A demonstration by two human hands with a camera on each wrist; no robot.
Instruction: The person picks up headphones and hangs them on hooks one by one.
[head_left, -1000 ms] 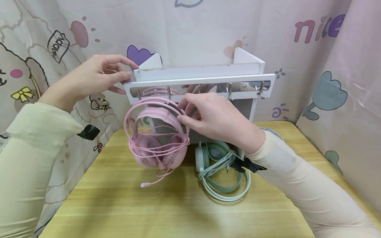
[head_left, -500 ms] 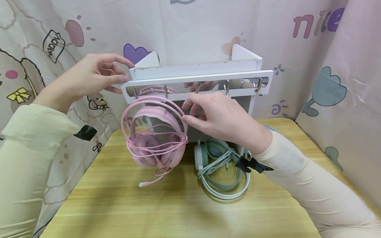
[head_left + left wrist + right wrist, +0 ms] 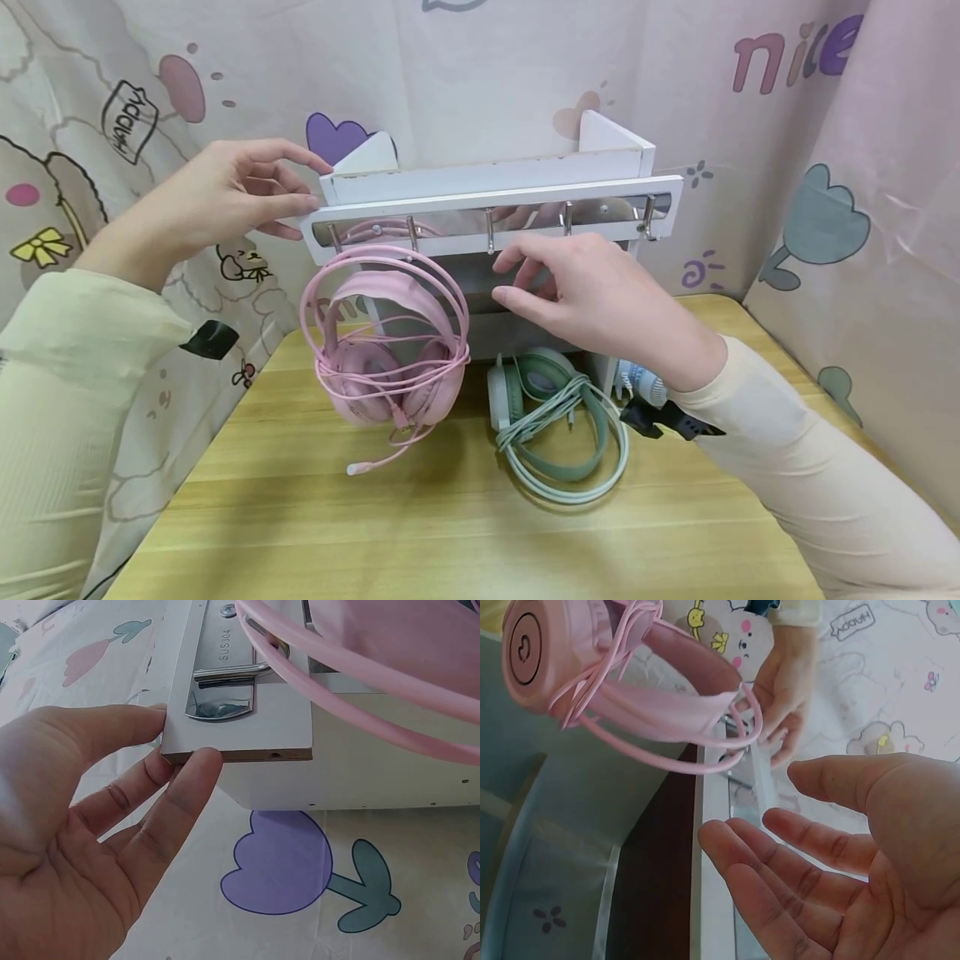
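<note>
Pink headphones point(image 3: 406, 287) with a wrapped cable and a microphone hang by their headband at the left side of a white hook rack point(image 3: 468, 200). My left hand point(image 3: 217, 193) touches the rack's left end with thumb and fingers; in the left wrist view, fingertips lie at the end of the hook board point(image 3: 292, 716). My right hand point(image 3: 592, 300) is just right of the pink headphones, fingers loosely bent and holding nothing. In the right wrist view, a gap shows between this hand point(image 3: 855, 855) and the pink headband point(image 3: 660, 720). Green headphones point(image 3: 543, 375) lie on the table with their cable bundled.
The white rack stands at the back of a wooden table point(image 3: 360, 533), with several metal hooks along its front. A blue-and-white object point(image 3: 643, 383) sits right of the rack, partly behind my right wrist. Printed curtains point(image 3: 480, 75) enclose the back and sides.
My right hand has moved right, away from the pink headphones, which stay hanging. My left hand keeps its place at the rack's left end. The head view has shifted slightly.
</note>
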